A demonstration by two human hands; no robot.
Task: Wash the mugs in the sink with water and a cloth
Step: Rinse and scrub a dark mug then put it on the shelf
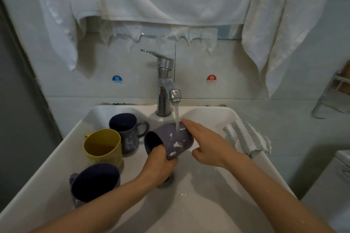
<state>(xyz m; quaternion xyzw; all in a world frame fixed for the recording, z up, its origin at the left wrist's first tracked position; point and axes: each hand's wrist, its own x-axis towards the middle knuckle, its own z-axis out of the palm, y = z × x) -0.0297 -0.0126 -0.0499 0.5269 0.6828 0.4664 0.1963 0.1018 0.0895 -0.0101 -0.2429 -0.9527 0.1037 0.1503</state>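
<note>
Head view: I see the mug (pixel 170 140) held on its side over the sink (pixel 208 204), under the tap (pixel 166 85) so water sheets off.
Left hand (pixel 161 161): grips the rim, steadying.
Right hand (pixel 206 143): fingers straight, flat on the mug's wall.
Cloth (pixel 246 138): idle on the right rim.
Other mugs (pixel 103 147): parked left, probably waiting.

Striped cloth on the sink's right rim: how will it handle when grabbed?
Likely floppy: the cloth lies in wavy folds on the sink rim. Probably light, since it looks thin. It may slide off if nudged, as one corner seems to overhang the outer edge.
</note>
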